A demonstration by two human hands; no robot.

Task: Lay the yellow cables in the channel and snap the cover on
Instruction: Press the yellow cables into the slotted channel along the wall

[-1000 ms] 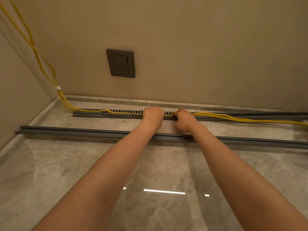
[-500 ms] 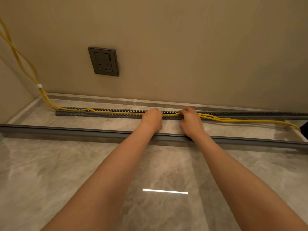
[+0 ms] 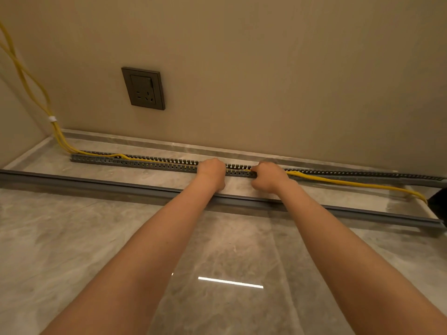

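A grey slotted cable channel (image 3: pixel 145 163) runs along the floor close to the wall. Yellow cables (image 3: pixel 350 182) come down the left corner, lie inside the channel's left half, and on the right trail outside it over the floor. My left hand (image 3: pixel 211 171) rests on the channel near its middle with fingers curled down into it. My right hand (image 3: pixel 268 176) sits just to the right, fingers curled over the channel where the cables leave it. The fingertips are hidden. The long grey cover (image 3: pixel 96 183) lies on the floor in front of the channel, under my forearms.
A dark wall socket (image 3: pixel 144 88) sits on the beige wall above the channel. A white tie (image 3: pixel 52 118) binds the cables in the left corner. A dark object (image 3: pixel 439 199) shows at the right edge. The floor is glossy grey marble tile (image 3: pixel 217 274).
My right hand has shifted slightly right along the channel and curled tighter. The loose cable stretch on the right starts further right. The camera view turned a little.
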